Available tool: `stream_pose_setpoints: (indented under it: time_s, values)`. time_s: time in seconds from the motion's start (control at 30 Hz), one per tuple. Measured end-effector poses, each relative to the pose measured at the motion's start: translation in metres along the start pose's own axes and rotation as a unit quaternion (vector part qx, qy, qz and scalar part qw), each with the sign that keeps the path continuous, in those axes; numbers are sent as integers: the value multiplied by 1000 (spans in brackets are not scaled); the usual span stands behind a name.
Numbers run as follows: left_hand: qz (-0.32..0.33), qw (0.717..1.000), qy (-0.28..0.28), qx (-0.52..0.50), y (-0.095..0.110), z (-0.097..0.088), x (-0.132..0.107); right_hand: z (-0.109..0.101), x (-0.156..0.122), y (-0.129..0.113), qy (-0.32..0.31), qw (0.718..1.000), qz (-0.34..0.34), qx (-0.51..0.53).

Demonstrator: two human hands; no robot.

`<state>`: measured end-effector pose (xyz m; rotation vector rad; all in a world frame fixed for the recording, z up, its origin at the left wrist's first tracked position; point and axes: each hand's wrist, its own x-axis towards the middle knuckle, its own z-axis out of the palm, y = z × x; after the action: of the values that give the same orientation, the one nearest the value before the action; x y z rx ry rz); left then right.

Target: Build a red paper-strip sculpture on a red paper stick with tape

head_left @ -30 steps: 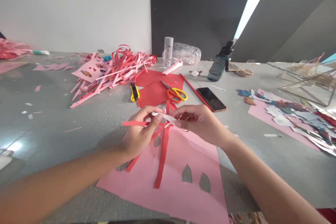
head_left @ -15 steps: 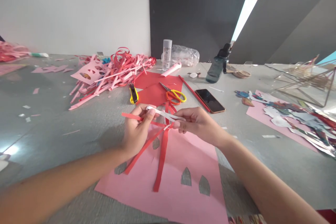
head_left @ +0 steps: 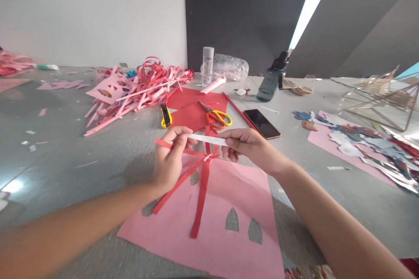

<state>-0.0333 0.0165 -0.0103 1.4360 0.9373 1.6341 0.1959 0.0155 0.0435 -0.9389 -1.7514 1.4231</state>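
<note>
Centre frame: my left hand [head_left: 170,157] and right hand [head_left: 248,146] each pinch one end of a white strip [head_left: 209,140], held taut between them, probably to keep it flat. Red strips [head_left: 201,192] fan from the left grip onto the pink sheet [head_left: 229,235] below.

Inventory, by count:
- Bare hands: two, left hand [head_left: 170,161] and right hand [head_left: 248,148].
- White paper strip [head_left: 209,140]: one.
- Long red paper strips [head_left: 199,200]: at least three.
- Large pink paper sheet [head_left: 229,192]: one, with four arch-shaped cut-outs [head_left: 232,220].
- Yellow-handled scissors [head_left: 216,117]: one pair.
- Yellow utility knife [head_left: 166,115]: one.
- Black smartphone [head_left: 262,123]: one.
- Bottles: two, clear cylindrical bottle [head_left: 207,66] and dark water bottle [head_left: 271,80].
</note>
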Motion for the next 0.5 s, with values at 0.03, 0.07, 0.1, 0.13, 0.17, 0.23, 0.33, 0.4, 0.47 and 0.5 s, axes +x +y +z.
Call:
stream_pose_setpoints:
  time_s: [0.03, 0.07, 0.1, 0.13, 0.17, 0.23, 0.33, 0.4, 0.47, 0.5]
  values:
    - [2, 1000, 4, 1, 0, 0, 0, -1, 0, 0, -9, 1000, -8, 19]
    - [4, 1000, 8, 1, -1, 0, 1, -3, 0, -1, -15, 999, -16, 33]
    - [6, 1000, 11, 1, -1, 0, 1, -4, 0, 0, -16, 999, -22, 39]
    - [8, 1000, 13, 1, 0, 0, 1, -6, 0, 1, -9, 999, -28, 40]
    - [9, 1000, 10, 7, 0, 0, 0, -7, 1, 2, 10, 999, -35, 36]
    - [13, 999, -6, 33, 1, -1, -1, -8, 2, 5, 70, 996, -50, 13]
    - [33, 996, -50, 74, 3, -4, -5, -5, 3, 8, 156, 982, -98, -39]
    - [48, 992, -80, 86, 3, -6, -8, 0, 3, 7, 179, 970, -147, -72]
    - [59, 989, -102, 93, 4, -7, -10, 6, 1, 4, 171, 963, -182, -101]
    - [65, 987, -109, 99, 5, -7, -11, 9, 0, 1, 160, 962, -191, -115]
